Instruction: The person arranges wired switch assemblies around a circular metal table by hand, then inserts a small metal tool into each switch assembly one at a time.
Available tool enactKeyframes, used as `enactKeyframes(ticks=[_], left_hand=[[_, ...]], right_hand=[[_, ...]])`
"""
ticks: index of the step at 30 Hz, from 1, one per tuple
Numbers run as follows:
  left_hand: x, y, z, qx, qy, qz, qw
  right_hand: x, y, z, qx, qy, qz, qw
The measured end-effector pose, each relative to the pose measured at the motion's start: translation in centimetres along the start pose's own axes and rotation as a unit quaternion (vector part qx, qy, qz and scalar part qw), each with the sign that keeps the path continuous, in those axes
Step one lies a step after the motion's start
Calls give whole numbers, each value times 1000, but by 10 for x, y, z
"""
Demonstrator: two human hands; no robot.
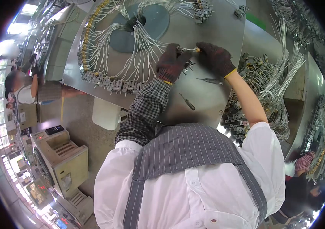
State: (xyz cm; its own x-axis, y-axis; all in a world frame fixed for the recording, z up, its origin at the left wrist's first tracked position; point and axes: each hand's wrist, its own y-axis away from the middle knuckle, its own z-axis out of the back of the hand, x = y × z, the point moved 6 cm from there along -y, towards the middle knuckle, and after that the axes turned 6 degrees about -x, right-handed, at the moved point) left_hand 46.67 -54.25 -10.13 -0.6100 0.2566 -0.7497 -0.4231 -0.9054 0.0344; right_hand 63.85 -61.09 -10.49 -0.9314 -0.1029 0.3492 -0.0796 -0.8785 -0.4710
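Note:
My left hand, in a dark knit glove, is closed around a small metal part with white wire, partly hidden by the fingers. My right hand, gloved too, pinches the yellow end of a white wire that runs across to the left hand. Below the hands, a screwdriver lies on the metal table. A second thin tool rests beneath the right hand. White wires fan out from the hole of a grey disc to a curved row of metal parts.
A large heap of wired parts sits right of the table. More metal parts lie at the table's far side. A white stool stands at the left below the edge. Co-workers are at the far left and lower right.

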Motion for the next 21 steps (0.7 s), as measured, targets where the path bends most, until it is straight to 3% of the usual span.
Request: enactKeyframes(ticks=[2,3,5,7,8,9,13,15,17,21], left_hand=[[-4,7,3,-40,175,-18,984],[-6,6,2,-37,172,-19,984],[-5,1,1,-20,-45,3,999],[0,-9,-5,-20,-95,8,995],[5,-14,-9,-19,-142,15,990],[7,-17,-11,-17,-142,14,990],[26,-30,-18,-25,-160,-39,986],[28,-35,-17,-37,-184,-78,979],[36,-31,-4,-105,125,12,987],[28,-13,-4,-74,238,-32,968]], right_hand=[[-4,-6,-3,-15,-2,-4,1000],[-3,-7,-4,-24,-4,-1,1000],[0,0,-18,-12,-18,13,1000],[17,2,-8,1,-32,30,999],[21,2,4,50,-104,-49,992],[25,2,11,98,-175,-127,972],[40,3,6,112,-89,-120,982],[40,0,-3,60,-95,-88,990],[34,0,-4,92,-128,-101,982],[0,-5,-7,135,-165,-114,970]])
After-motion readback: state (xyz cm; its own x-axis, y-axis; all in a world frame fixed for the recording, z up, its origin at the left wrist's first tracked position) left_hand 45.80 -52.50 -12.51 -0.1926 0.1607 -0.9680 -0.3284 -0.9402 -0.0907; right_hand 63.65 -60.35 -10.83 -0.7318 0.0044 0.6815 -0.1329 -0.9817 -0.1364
